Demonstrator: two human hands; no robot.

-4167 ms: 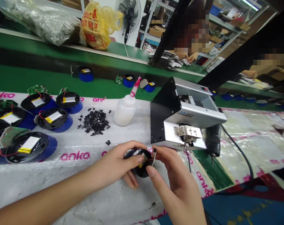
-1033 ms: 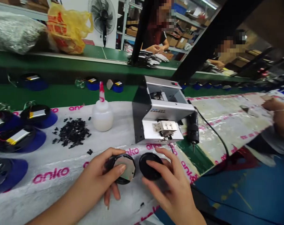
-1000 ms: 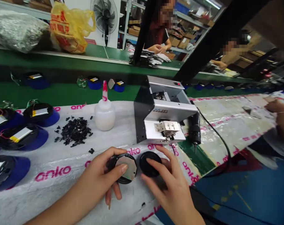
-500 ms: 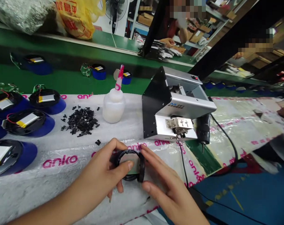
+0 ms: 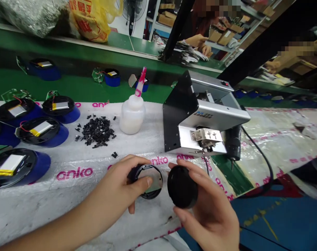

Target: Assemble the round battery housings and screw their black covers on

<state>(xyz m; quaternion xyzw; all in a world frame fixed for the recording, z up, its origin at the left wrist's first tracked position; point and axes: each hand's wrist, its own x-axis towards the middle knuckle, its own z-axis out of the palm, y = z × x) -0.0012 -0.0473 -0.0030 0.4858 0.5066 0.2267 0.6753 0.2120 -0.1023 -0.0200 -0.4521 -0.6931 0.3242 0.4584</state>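
Observation:
My left hand (image 5: 129, 181) is closed round a round black housing (image 5: 155, 193), its thumb pressed on the pale flat plate (image 5: 154, 178) inside. Just to the right, my right hand (image 5: 210, 198) grips a black round cap (image 5: 182, 186) by its edge, fingertips above and thumb below. A gap separates the cap from the housing. Beyond my left hand lies a heap of small black plastic clips (image 5: 97, 130), with a white squeeze bottle (image 5: 132, 116) with a pink-marked nozzle beside it.
Blue round housings (image 5: 57, 136) with batteries and circuit boards stand at the left. A silver and black machine (image 5: 202, 115) occupies the right, a black electric screwdriver (image 5: 233, 144) beside it. Across the green bench, a person's hands (image 5: 201, 43) show near a pile of pieces.
My right hand has drawn the black cap rightward, away from the housing, and turned it. My left hand still holds the housing. The view has shifted slightly.

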